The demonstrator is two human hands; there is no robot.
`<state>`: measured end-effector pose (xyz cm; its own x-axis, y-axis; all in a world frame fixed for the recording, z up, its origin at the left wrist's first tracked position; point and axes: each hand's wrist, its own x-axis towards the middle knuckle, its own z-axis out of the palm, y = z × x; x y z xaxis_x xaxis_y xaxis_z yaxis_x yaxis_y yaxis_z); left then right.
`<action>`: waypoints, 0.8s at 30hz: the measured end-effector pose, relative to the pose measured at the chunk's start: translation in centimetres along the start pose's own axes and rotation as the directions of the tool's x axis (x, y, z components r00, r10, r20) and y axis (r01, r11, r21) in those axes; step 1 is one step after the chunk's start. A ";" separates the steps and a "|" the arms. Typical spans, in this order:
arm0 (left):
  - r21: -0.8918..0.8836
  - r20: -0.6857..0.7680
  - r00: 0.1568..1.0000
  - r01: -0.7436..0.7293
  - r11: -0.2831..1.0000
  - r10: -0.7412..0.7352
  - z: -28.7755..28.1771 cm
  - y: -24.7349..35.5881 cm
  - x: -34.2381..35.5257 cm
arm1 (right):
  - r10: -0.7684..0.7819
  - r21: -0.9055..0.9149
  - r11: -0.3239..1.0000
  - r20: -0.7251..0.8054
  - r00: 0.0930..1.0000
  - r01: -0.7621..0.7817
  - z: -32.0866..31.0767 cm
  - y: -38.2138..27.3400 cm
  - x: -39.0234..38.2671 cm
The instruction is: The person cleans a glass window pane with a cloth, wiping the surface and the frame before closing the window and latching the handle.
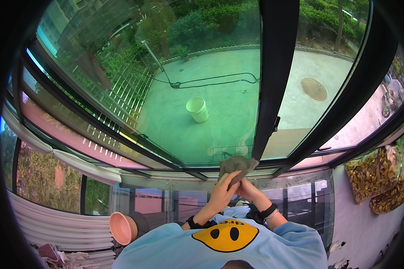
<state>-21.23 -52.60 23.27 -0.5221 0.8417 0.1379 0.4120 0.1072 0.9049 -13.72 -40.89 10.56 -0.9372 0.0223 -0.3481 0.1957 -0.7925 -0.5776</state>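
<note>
A crumpled grey-brown cloth [238, 167] is bunched up in front of my chest, near the bottom frame of a large window [202, 134]. My left hand [223, 190] is closed on the cloth from its left side, fingers pointing up along it. Against the lower right of the cloth, my right hand [248, 189] is closed too, its fingers partly hidden by the cloth and the left hand. The two hands are close together. I wear dark bands on both wrists.
A pink bucket [123, 228] stands at my lower left beside a pale curtain [54, 219]. Clear bags of dried brown pieces [375, 172] are at the right. Beyond the glass are a white bucket [197, 110] and a cable or hose [211, 80]. A dark upright frame [276, 80] divides the panes.
</note>
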 end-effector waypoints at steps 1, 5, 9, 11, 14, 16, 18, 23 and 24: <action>-0.023 0.047 0.999 -0.006 1.000 0.007 0.4 0.0 -0.1 | 0.008 0.044 0.999 -0.043 0.999 -0.006 -0.1 0.3 0.1; -0.088 0.007 1.000 -0.029 0.996 0.030 1.5 -0.8 -0.2 | -0.127 0.124 0.983 -0.091 0.988 0.138 -0.6 1.3 0.3; -0.193 0.096 0.971 0.236 0.952 -0.221 1.2 -2.1 -0.1 | -0.280 0.147 0.946 -0.087 0.956 0.290 -1.0 1.6 1.0; -0.119 0.200 0.949 0.269 0.956 -0.242 1.2 -2.6 -0.3 | -0.289 -0.028 0.957 -0.140 0.947 0.288 -1.1 1.7 1.0; -0.120 0.257 0.935 0.281 0.952 -0.244 1.4 -3.5 -0.8 | -0.266 -0.112 0.962 -0.186 0.946 0.248 -1.3 1.9 1.0; -0.220 0.231 0.942 0.292 0.931 -0.241 1.5 -4.5 -0.5 | -0.235 -0.119 0.970 -0.208 0.949 0.214 -1.2 2.0 1.0; -0.341 0.186 0.934 0.353 0.871 -0.306 0.9 -5.7 -0.2 | -0.203 -0.121 0.976 -0.232 0.951 0.179 -1.0 2.0 1.0; -0.805 0.160 0.752 0.475 0.357 -0.640 -2.4 -8.0 0.3 | -0.147 -0.178 0.979 -0.255 0.956 0.103 0.2 1.1 1.7; -0.868 0.144 0.724 0.420 0.266 -0.675 -2.9 -8.3 0.3 | -0.245 -0.218 0.957 -0.263 0.933 0.190 0.3 0.9 1.5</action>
<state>-26.97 -54.80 17.01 -0.5485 0.6132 -0.5684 -0.7577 -0.0771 0.6480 -15.07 -41.77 9.72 -0.8467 0.3750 -0.3774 0.0723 -0.6217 -0.7799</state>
